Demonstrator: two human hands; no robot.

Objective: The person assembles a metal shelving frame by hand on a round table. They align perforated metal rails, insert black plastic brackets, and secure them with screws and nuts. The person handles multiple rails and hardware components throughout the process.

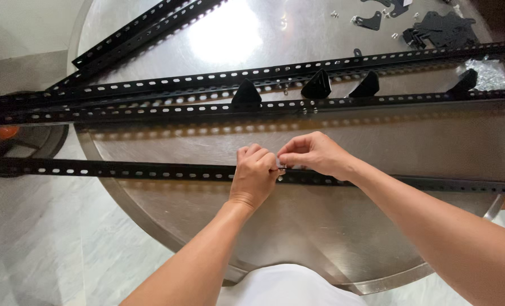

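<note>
A long black slotted angle bar [122, 169] lies across the near part of a round shiny metal table [297, 226]. My left hand [253, 177] is curled on the bar near its middle. My right hand [314, 154] meets it from the right, fingertips pinched on a small silver bolt or nut [281, 168] at the bar. Both hands touch each other over that spot, and the fastener is mostly hidden by fingers.
Two more long slotted bars [150, 107] lie across the table's middle with black triangular corner brackets [317, 86] between them. Further bars [133, 31] lean at the back left. Loose black plates [442, 28] and small screws [334, 14] sit at the back right. Pale marble floor [31, 249] lies below.
</note>
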